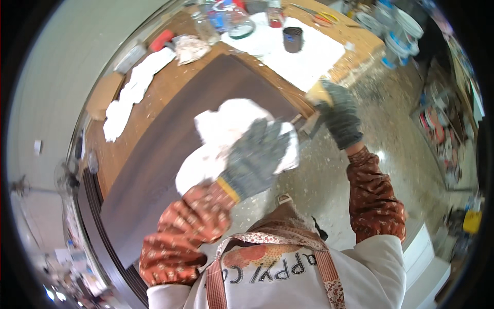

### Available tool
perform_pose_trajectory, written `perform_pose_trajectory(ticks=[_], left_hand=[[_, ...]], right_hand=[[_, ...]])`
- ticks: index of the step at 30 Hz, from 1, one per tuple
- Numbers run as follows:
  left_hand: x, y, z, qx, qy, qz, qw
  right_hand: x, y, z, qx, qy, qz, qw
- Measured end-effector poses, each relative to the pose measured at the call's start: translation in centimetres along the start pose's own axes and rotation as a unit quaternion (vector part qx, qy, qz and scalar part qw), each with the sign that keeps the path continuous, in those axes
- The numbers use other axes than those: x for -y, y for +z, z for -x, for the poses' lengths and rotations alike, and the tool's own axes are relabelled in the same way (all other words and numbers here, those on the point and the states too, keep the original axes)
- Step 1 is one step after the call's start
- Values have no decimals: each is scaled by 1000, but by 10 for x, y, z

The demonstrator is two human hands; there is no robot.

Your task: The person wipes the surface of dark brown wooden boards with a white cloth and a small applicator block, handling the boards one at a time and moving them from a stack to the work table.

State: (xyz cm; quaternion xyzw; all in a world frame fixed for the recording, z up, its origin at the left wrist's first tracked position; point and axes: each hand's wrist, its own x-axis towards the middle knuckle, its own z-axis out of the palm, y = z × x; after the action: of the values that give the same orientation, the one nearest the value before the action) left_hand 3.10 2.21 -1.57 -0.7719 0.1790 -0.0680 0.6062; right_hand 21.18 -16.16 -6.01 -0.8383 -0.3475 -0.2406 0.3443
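Observation:
My left hand (257, 157), in a grey knitted glove with a yellow cuff, lies palm down on a crumpled white cloth (218, 129). Its fingers are stretched out over the cloth. Under the cloth is a long dark brown panel (170, 139) with a curved edge, resting on the workbench. My right hand (339, 113), gloved in grey too, is by the panel's far right corner. Its fingers are closed round a pale yellow, block-like thing (319, 94), blurred, so I cannot tell its kind.
On the wooden workbench (355, 56) lies a white sheet (321, 56) with a dark cup (293, 39). Glass jars (239, 23), scissors (324, 19) and a white rag (136, 92) lie around it. White buckets (404, 33) and a rack of cans (437, 126) stand at the right.

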Motion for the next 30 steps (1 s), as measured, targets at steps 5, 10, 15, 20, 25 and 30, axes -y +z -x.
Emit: perform_pose_trajectory(ticks=[5, 10, 15, 20, 25, 30], left_hand=[[0, 6, -53, -143, -143, 570, 797], [-22, 25, -28, -117, -150, 578, 793], [-44, 52, 0, -51, -245, 511, 822], [-90, 59, 53, 84, -433, 417, 795], [-107, 61, 205, 153, -561, 399, 709], [-117, 62, 381, 215, -598, 367, 679]], right_hand=[[-27, 16, -45, 38, 69, 33, 996], [2, 53, -88, 99, -34, -11, 994], [47, 110, -110, 231, -242, -74, 939], [-20, 152, -126, 293, -291, 40, 910], [-31, 151, -122, 305, -280, 28, 910], [-18, 143, -122, 302, -294, 55, 905]])
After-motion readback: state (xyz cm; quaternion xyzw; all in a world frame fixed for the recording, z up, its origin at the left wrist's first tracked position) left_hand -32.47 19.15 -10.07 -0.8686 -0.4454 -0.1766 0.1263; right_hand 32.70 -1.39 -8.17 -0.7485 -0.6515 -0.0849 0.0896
